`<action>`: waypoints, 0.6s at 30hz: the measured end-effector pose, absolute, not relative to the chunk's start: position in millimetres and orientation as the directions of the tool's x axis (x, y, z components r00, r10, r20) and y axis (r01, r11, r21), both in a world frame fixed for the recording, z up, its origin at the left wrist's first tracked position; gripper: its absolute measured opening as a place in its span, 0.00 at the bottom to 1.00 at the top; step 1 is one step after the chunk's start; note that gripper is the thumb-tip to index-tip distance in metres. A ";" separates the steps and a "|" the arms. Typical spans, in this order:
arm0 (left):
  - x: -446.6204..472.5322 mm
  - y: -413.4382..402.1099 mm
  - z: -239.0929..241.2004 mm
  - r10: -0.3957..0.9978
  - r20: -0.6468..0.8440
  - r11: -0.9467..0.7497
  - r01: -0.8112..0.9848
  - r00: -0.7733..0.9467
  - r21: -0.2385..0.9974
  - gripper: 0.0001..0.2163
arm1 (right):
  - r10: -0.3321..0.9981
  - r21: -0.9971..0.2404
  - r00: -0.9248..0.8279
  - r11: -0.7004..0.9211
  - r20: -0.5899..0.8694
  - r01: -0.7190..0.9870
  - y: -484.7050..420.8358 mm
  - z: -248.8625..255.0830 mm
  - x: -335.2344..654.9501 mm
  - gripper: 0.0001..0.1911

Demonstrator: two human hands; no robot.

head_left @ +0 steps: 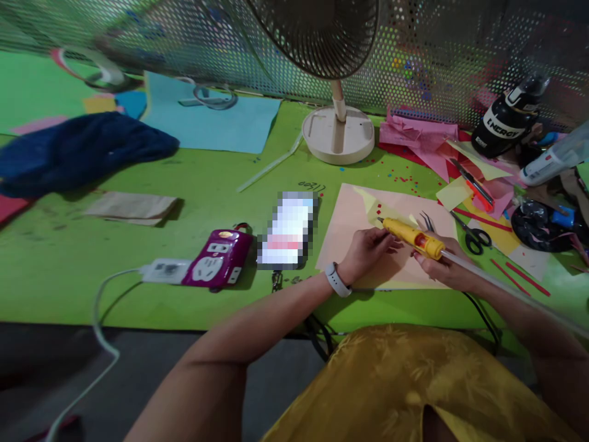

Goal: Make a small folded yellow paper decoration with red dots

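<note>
My right hand (442,263) is wrapped round a yellow glue gun (409,236) with a clear glue stick trailing from its back end. The nozzle points left over a pale yellow paper piece (385,213) lying on a peach paper sheet (350,221). My left hand (368,252), with a white wristband, rests on the peach sheet just below the gun's front, fingers curled and touching its barrel.
A pedestal fan (338,132) stands behind the sheet. Black scissors (472,233), a cutter (473,184) and coloured paper scraps lie at the right, with bottles behind. A phone (289,230), a purple power strip (216,259) and a blue cloth (78,150) lie on the green table (151,301) to the left.
</note>
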State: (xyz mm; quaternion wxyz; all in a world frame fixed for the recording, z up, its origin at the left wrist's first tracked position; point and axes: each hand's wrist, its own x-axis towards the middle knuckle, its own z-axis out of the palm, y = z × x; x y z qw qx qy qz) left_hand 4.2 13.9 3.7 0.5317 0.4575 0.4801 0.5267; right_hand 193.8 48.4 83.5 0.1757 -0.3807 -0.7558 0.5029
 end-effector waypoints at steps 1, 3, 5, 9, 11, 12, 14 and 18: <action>4.2 13.9 3.3 0.999 -0.028 0.026 -0.122 -0.015 0.992 0.17 | 0.752 -0.893 -0.649 0.205 -0.119 0.402 48.7 82.8 194.1 0.03; 4.3 13.9 2.5 1.000 -0.020 0.018 -0.123 -0.017 0.992 0.17 | 0.743 -0.895 -0.658 0.202 -0.124 0.397 49.4 81.1 195.0 0.03; 4.3 13.9 1.8 1.000 -0.007 0.004 -0.119 -0.020 0.993 0.16 | 0.733 -0.896 -0.669 0.206 -0.126 0.394 50.0 79.3 196.1 0.03; 4.1 13.8 1.5 1.000 0.002 -0.003 -0.112 -0.007 0.994 0.16 | 0.734 -0.892 -0.667 0.210 -0.126 0.400 50.1 77.2 197.5 0.03; 3.8 13.8 1.9 1.000 0.003 -0.004 -0.111 -0.004 0.994 0.16 | 0.738 -0.893 -0.662 0.207 -0.126 0.401 50.0 77.1 197.5 0.03; 3.7 13.8 2.1 1.000 0.003 -0.004 -0.112 -0.006 0.994 0.16 | 0.739 -0.893 -0.662 0.206 -0.126 0.401 49.9 77.1 197.4 0.03; 3.6 13.9 2.4 1.000 0.001 -0.002 -0.114 -0.008 0.993 0.15 | 0.736 -0.893 -0.665 0.208 -0.126 0.400 49.8 77.4 197.1 0.03; 3.6 13.8 2.4 1.000 -0.006 0.005 -0.114 -0.005 0.993 0.16 | 0.731 -0.893 -0.672 0.219 -0.115 0.392 49.6 78.5 196.6 0.03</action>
